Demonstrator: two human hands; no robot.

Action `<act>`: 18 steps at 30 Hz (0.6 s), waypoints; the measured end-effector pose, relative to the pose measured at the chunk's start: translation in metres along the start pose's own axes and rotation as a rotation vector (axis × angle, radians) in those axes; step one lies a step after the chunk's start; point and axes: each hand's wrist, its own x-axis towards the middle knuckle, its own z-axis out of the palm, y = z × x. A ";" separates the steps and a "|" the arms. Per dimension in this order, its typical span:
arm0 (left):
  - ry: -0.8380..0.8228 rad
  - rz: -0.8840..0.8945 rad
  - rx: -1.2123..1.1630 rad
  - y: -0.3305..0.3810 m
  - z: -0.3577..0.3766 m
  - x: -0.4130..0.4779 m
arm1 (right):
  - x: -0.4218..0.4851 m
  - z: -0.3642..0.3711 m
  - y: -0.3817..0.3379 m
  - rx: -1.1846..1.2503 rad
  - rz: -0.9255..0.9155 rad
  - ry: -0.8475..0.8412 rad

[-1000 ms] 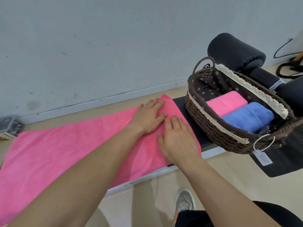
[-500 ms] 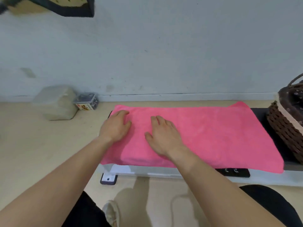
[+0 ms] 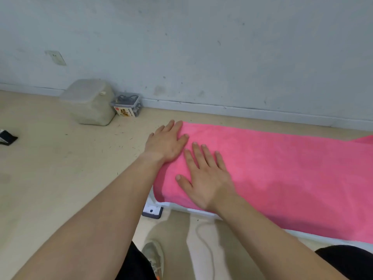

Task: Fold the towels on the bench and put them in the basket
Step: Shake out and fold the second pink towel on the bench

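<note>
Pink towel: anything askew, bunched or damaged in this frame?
Nothing stands out. The pink towel lies smooth along the bench, its near edge draping over, with the left hand and right hand flat on its left end.

A single printed label (image 3: 124, 112) shows, on the front of a small clear box (image 3: 129, 101) on the floor in the upper left of the frame. The label is white with bold yellow and red marks (characters of some kind, by their shape). They are too small and blurred to read. No word, brand or number can be made out.
</note>
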 end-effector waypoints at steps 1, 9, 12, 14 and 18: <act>-0.014 -0.017 0.000 -0.002 0.000 0.000 | 0.001 0.002 -0.001 -0.012 -0.007 0.002; -0.030 0.005 -0.317 -0.011 -0.010 -0.017 | 0.004 0.000 -0.006 -0.024 -0.025 -0.019; -0.073 -0.002 -0.288 -0.015 -0.017 -0.036 | 0.000 -0.001 -0.013 -0.052 -0.057 -0.031; -0.089 -0.037 -0.281 -0.022 -0.020 -0.050 | -0.003 0.002 -0.020 -0.075 -0.083 -0.048; -0.132 -0.170 -0.349 -0.036 -0.028 -0.076 | -0.007 0.005 -0.027 -0.067 -0.075 -0.021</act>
